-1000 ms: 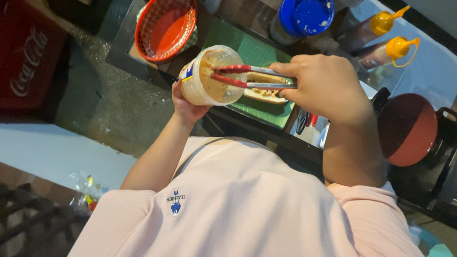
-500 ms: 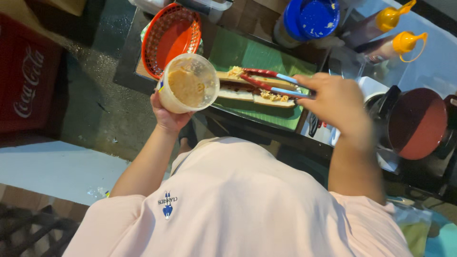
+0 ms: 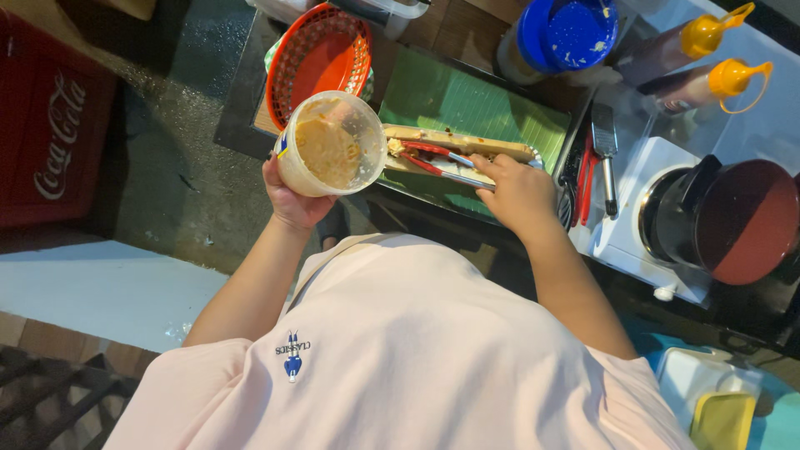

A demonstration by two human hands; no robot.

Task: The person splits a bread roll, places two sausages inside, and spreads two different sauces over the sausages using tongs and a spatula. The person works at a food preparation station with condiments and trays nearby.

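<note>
My left hand (image 3: 289,200) holds a clear round plastic tub (image 3: 331,143) with yellow-brown filling, tilted toward me above the counter's edge. My right hand (image 3: 518,192) grips red-tipped metal tongs (image 3: 433,158). The tong tips pinch a bit of filling and rest on a long split bread roll (image 3: 467,143). The roll lies in a tray on a green leaf-like liner (image 3: 467,104).
An orange plastic basket (image 3: 317,58) stands behind the tub. A blue-lidded container (image 3: 567,33) and two yellow-capped squeeze bottles (image 3: 708,50) are at the back. Right of the tray lie a spatula (image 3: 606,142) and a dark red pot (image 3: 733,221) on a white stove.
The tongs have left the tub and gone down to the bread roll. My left hand has lowered the tub and tilted it toward me.
</note>
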